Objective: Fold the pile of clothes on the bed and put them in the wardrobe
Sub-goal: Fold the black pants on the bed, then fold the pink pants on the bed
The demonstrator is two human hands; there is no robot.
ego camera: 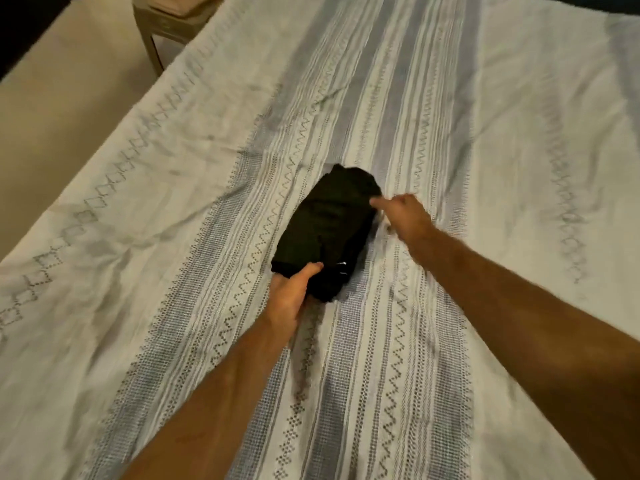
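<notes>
Folded garment: a dark, nearly black bundle of cloth [329,230], folded into a compact oblong, lies near the middle of the bed, slanting from lower left to upper right. A small white mark shows near its lower right edge.

Left hand: the left hand [289,294] grips the near, lower end of the bundle. The thumb lies curled over the top of the fabric; the other fingers are tucked underneath, out of sight. The bare forearm reaches up from the bottom of the view, almost straight.

Right hand: the right hand [403,216] is at the far right corner of the bundle, blurred. The thumb points toward the cloth and seems to touch its edge, with the fingers curled. Whether it truly holds the fabric cannot be told. The bare forearm comes in from the lower right.

Bed cover: a pale bedspread [485,150] with grey woven stripes, zigzags and diamond rows, lightly creased.

Beyond the bed: a wooden bedside table [166,32] stands at the top left, on a beige floor [62,98].
</notes>
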